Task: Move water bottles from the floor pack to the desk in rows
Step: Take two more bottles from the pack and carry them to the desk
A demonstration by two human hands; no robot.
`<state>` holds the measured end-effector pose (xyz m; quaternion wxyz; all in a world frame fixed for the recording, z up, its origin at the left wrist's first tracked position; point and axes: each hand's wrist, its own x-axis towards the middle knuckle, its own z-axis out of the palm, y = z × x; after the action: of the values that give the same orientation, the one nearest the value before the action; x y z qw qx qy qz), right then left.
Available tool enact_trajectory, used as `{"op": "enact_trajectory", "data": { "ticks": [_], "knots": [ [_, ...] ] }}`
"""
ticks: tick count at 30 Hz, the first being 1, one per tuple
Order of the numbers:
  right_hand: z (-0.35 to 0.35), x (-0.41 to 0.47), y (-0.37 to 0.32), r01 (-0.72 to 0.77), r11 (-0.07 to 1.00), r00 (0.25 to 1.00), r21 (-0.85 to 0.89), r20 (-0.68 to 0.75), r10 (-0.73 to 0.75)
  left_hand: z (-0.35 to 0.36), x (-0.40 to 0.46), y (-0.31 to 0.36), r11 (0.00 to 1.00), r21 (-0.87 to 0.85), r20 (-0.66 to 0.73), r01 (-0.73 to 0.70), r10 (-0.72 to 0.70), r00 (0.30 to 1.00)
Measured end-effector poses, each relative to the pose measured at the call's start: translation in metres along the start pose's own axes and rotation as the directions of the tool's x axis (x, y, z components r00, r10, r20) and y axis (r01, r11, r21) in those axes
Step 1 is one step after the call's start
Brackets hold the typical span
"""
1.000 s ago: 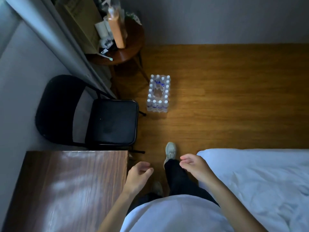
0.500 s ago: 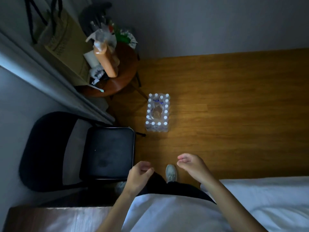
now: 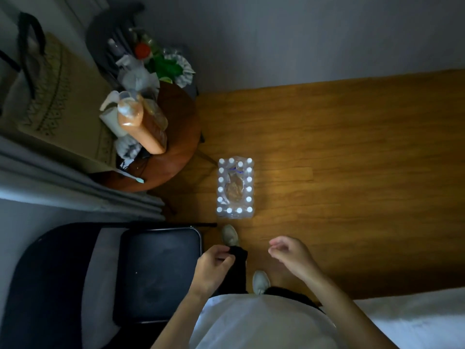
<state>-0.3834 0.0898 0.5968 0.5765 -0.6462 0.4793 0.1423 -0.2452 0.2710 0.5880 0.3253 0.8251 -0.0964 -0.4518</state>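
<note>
Water-bottle pack point(image 3: 235, 188): shrink-wrapped, white caps up, standing on the wooden floor point(image 3: 352, 172) near its left edge, just beside the round side table point(image 3: 176, 147). Caps ring the pack's edges; the wrap over the middle is torn open and no caps show there.

Left hand point(image 3: 214, 265): held in the air, fingers loosely curled inward, holding nothing.

Right hand point(image 3: 292, 255): held in the air, fingers half bent with tips drawn near the thumb, holding nothing. Both hands are well apart from the pack, on its near side.

Shoes: one pale shoe point(image 3: 230, 235) just short of the pack's near end, another point(image 3: 261, 282) set farther back.

Folding chair point(image 3: 156, 273): black seat, at the floor's left edge.

Side table contents: orange pump bottle point(image 3: 141, 127) among clutter.

Bed point(image 3: 415, 318): white sheet, lower right corner.
</note>
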Motion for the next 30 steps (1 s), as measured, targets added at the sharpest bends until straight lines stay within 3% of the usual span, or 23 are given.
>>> {"op": "enact_trajectory", "data": {
  "ticks": [16, 24, 30],
  "knots": [
    [-0.010, 0.194, -0.109, -0.109, 0.965, 0.988, 0.238, -0.082, 0.132, -0.056, 0.213, 0.077, 0.995, 0.037, 0.009, 0.091, -0.091, 0.996],
    [-0.005, 0.328, -0.088, -0.125, 0.972, 0.989, 0.198, -0.051, 0.138, -0.012, 0.343, 0.064, 0.989, 0.077, 0.019, 0.127, -0.129, 0.991],
    [0.022, 0.451, -0.034, -0.088, 0.994, 0.993, 0.065, -0.075, 0.093, 0.023, 0.470, 0.024, 0.987, 0.117, -0.069, 0.114, -0.106, 0.992]
  ]
}}
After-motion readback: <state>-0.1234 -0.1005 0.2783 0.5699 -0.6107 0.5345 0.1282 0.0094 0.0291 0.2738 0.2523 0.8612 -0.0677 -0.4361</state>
